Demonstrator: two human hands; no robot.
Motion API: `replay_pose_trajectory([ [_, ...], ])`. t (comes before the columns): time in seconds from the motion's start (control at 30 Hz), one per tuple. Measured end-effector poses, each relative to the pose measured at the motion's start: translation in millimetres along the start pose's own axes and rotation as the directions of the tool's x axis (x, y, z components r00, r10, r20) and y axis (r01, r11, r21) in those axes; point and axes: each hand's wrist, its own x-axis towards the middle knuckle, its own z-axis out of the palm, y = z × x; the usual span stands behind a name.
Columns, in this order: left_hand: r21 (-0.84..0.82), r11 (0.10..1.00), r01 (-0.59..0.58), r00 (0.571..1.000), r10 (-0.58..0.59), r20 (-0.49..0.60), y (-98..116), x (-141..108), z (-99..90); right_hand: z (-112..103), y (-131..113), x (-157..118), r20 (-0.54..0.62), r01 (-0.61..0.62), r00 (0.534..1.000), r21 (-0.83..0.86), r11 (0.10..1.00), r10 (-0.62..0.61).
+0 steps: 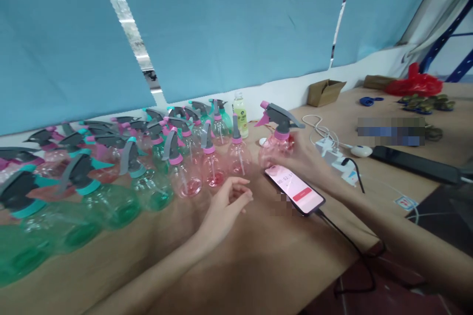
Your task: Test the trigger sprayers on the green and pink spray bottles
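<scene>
A pink spray bottle with a grey and pink trigger head (281, 128) is in my right hand (301, 153), whose fingers wrap round its clear round body above the top end of a lit phone (297, 192). The bottle's nozzle points to the upper left. My left hand (231, 197) hovers over the table with curled fingers, thumb and fingertips apart, and holds nothing. Nearest to it stand a pink bottle (213, 170) and another pink bottle (239, 156), both upright at the right end of the group.
Several green and pink spray bottles (111, 202) crowd the left side. A yellow-labelled bottle (241, 115) stands behind. To the right are a power strip (334, 160), white cables, a black device (417, 163), an open cardboard box (325, 92) and a red bag (416, 82).
</scene>
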Motion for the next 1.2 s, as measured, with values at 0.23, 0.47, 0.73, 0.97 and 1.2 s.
replay_pose_trajectory([
  [0.23, 0.310, 0.903, -0.297, 0.911, 0.365, -0.193, 21, -35, -8.2, 4, -60, -70, 0.096, 0.200, 0.975, 0.028, 0.979, -0.202],
  [0.47, 0.531, 0.835, -0.141, 0.890, 0.342, -0.302, 22, -72, -38.7, 45, -120, -100, 0.234, 0.299, 0.928, 0.000, 0.954, -0.291],
  [0.73, 0.433, 0.902, -0.011, 0.871, 0.221, -0.439, 10, -105, -86.0, 87, -180, -123, 0.287, 0.381, 0.885, 0.006, 0.924, -0.367],
  [0.97, 0.343, 0.939, -0.029, 0.864, 0.196, -0.464, 3, -130, -116.6, 104, -211, -142, 0.303, 0.495, 0.818, 0.064, 0.866, -0.490],
  [1.2, 0.485, 0.874, -0.019, 0.838, 0.279, -0.470, 2, -148, -136.8, 112, -227, -157, 0.330, 0.548, 0.767, 0.109, 0.830, -0.550],
])
